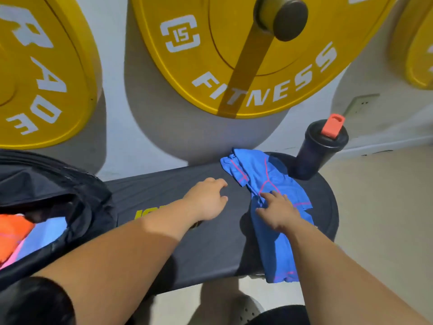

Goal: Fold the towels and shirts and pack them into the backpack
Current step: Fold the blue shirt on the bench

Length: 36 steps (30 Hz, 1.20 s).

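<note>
A blue shirt (pixel 262 174) with pink seams lies crumpled along the right end of a black padded bench (pixel 187 249). My right hand (pixel 278 212) rests flat on the shirt's middle, fingers spread, holding nothing. My left hand (pixel 207 199) hovers over the bare bench just left of the shirt, fingers loosely curled and empty. At the left, a black backpack (pixel 70 207) lies open on the bench, with orange, pink and blue fabric (pixel 14 231) showing inside.
A dark shaker bottle (pixel 318 153) with an orange flip cap stands at the bench's far right end, touching the shirt's edge. Yellow weight plates (pixel 210 66) hang on the wall behind. Beige floor lies to the right.
</note>
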Each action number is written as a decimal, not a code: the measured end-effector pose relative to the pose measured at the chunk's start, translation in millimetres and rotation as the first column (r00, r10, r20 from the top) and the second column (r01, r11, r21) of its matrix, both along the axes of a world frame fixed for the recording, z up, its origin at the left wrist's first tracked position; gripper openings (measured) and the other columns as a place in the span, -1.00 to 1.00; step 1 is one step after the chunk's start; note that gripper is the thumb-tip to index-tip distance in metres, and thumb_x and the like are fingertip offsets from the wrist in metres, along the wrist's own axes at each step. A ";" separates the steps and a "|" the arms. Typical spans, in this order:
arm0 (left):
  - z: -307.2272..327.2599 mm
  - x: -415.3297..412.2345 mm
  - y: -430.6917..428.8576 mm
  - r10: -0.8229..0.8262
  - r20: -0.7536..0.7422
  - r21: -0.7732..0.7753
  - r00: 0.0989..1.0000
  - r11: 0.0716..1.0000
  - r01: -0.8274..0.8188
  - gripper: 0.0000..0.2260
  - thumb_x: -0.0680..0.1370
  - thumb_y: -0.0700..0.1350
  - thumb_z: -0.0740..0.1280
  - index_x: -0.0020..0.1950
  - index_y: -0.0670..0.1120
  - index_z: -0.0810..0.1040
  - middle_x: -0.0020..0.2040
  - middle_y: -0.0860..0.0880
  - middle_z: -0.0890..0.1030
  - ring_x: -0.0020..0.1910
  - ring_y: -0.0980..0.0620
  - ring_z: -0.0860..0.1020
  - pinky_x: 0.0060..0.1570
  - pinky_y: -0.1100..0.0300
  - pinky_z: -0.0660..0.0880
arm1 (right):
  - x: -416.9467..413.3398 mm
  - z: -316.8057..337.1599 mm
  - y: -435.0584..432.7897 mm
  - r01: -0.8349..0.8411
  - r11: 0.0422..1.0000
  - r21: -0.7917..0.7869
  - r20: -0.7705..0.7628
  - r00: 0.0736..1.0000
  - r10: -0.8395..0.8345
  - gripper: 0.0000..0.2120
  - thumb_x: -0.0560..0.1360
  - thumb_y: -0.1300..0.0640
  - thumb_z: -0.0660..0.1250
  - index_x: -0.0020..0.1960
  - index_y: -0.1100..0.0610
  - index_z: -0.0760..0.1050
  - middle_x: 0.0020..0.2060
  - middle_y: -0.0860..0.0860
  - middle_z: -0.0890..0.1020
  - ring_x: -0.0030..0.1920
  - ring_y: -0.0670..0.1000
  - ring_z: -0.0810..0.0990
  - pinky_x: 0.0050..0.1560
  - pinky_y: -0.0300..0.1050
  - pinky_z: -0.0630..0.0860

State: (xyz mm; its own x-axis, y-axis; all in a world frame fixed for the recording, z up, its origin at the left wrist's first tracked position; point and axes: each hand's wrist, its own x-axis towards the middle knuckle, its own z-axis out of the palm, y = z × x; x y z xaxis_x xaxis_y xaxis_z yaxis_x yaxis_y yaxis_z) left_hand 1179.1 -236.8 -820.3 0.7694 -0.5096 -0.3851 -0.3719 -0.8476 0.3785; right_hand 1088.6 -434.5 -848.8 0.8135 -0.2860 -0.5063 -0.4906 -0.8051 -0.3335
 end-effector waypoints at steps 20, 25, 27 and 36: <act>-60.1 28.3 -53.3 0.093 0.155 -0.206 0.984 0.977 -0.060 -0.78 0.56 -0.03 0.32 0.13 -0.07 0.65 0.11 0.01 0.61 0.13 -0.09 0.56 0.05 0.07 0.50 | 16.2 -14.4 -25.4 0.230 0.972 0.050 0.177 0.956 -0.235 -0.83 0.40 0.00 0.38 -0.09 0.07 0.61 -0.16 0.00 0.62 -0.14 0.07 0.61 -0.19 -0.10 0.54; -19.8 0.9 -1.7 0.321 0.198 -0.337 0.926 0.910 -0.243 -0.87 0.45 0.03 0.50 -0.19 -0.02 0.73 -0.18 0.00 0.70 -0.15 -0.03 0.62 -0.11 0.09 0.52 | 12.1 11.0 -17.4 0.235 0.964 0.124 0.306 0.915 -0.263 -0.95 0.32 0.13 0.47 -0.24 0.08 0.63 -0.32 -0.06 0.65 -0.28 -0.04 0.61 -0.23 -0.14 0.55; -10.0 -16.2 28.2 0.328 0.139 -0.327 0.934 0.906 -0.269 -0.84 0.46 0.04 0.49 -0.26 -0.01 0.72 -0.28 0.02 0.68 -0.20 0.01 0.62 -0.14 0.10 0.52 | 5.1 19.3 -9.5 0.155 0.954 0.257 0.303 0.924 -0.232 -0.89 0.34 0.20 0.50 -0.25 0.05 0.58 -0.35 -0.14 0.59 -0.36 -0.15 0.51 -0.27 -0.24 0.43; 31.5 -87.2 154.6 0.482 0.073 -0.295 0.873 0.847 -0.443 -0.71 0.43 -0.03 0.54 -0.46 0.03 0.56 -0.44 0.10 0.54 -0.33 0.15 0.49 -0.32 0.30 0.32 | -23.1 64.0 39.8 0.014 0.927 0.375 0.401 0.899 -0.175 -0.88 0.54 0.17 0.37 -0.14 0.03 0.63 -0.38 -0.16 0.59 -0.42 -0.25 0.47 -0.37 -0.41 0.33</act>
